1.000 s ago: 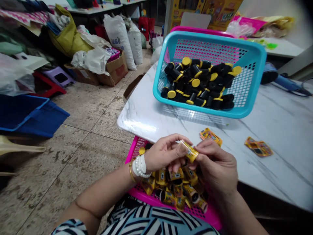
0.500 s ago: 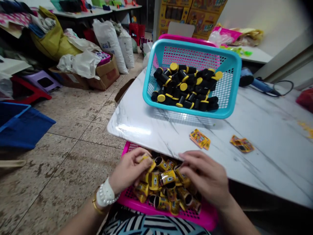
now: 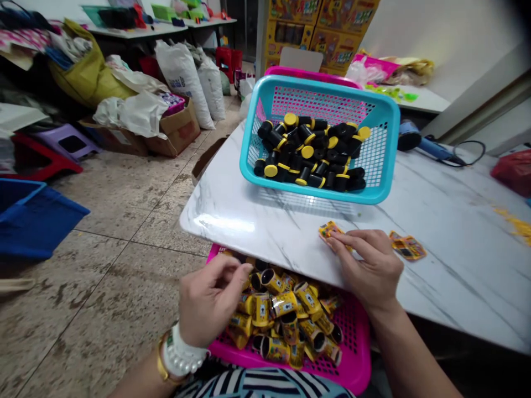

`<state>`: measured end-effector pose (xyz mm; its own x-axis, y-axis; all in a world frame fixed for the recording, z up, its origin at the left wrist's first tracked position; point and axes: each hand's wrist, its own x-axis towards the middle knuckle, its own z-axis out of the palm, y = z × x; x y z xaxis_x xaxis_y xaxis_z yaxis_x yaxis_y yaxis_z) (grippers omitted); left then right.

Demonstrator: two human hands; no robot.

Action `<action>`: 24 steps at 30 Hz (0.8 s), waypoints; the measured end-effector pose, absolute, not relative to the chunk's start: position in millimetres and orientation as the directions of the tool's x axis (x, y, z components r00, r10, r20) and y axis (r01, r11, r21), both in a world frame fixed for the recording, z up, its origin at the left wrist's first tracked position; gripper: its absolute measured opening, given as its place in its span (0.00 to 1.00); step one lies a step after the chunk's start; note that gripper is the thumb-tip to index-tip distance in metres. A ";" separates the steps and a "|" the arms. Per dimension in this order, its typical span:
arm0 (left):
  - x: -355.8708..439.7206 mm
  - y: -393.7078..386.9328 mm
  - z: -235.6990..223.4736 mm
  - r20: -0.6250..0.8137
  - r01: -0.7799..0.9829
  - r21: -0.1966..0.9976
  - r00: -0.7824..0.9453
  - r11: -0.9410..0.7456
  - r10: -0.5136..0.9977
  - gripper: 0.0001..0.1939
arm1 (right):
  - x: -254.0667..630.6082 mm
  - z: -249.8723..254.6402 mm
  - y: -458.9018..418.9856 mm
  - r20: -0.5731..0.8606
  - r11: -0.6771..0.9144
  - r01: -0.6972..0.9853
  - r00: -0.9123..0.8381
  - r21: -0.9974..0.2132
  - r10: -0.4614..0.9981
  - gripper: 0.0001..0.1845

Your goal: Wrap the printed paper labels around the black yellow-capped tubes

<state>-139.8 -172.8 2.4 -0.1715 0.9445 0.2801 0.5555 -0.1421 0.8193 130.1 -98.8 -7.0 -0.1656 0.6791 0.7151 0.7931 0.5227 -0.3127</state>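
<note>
My right hand (image 3: 371, 268) reaches over the table edge, thumb and forefinger pinched on a yellow printed label (image 3: 331, 229) at a small stack. My left hand (image 3: 213, 301) hovers above the left side of a pink basket (image 3: 359, 345), fingers curled and fingertips together, with nothing showing in them. Inside that basket lies a heap of small black tubes wrapped in yellow printed labels (image 3: 284, 303), lying at all angles. Another small pile of labels (image 3: 409, 246) rests on the table to the right of my right hand.
On the white marbled table (image 3: 249, 221), a turquoise basket (image 3: 319, 194) holds many black tubes with yellow caps (image 3: 305, 132). A blue heat-gun-like tool (image 3: 431, 148) with a cord lies at right. A blue bin (image 3: 41, 221) stands on the floor at left.
My right hand has moved from over the pink basket up to the label stack on the table. The yellow piece in my left hand no longer shows, and that hand has drawn back slightly.
</note>
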 end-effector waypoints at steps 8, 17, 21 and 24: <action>-96.9 -123.2 14.0 0.012 0.014 1.000 0.062 -0.013 0.998 0.09 | 85.5 7.2 -123.3 0.664 0.658 0.577 -0.249 -0.484 0.705 0.20; -94.9 -123.2 21.2 0.089 -0.001 0.996 -0.155 -0.091 0.984 0.09 | 72.4 13.3 -107.7 0.208 0.196 0.402 -0.015 -0.895 0.978 0.24; -90.1 -141.8 21.0 0.189 0.068 0.981 -0.189 -0.179 0.964 0.10 | 68.4 8.6 -113.1 0.241 0.203 0.383 0.055 -0.901 0.969 0.21; -85.5 -149.2 18.8 0.205 0.091 0.977 -0.179 -0.191 0.962 0.08 | 69.6 6.0 -116.0 0.319 0.279 0.420 0.027 -0.863 0.947 0.20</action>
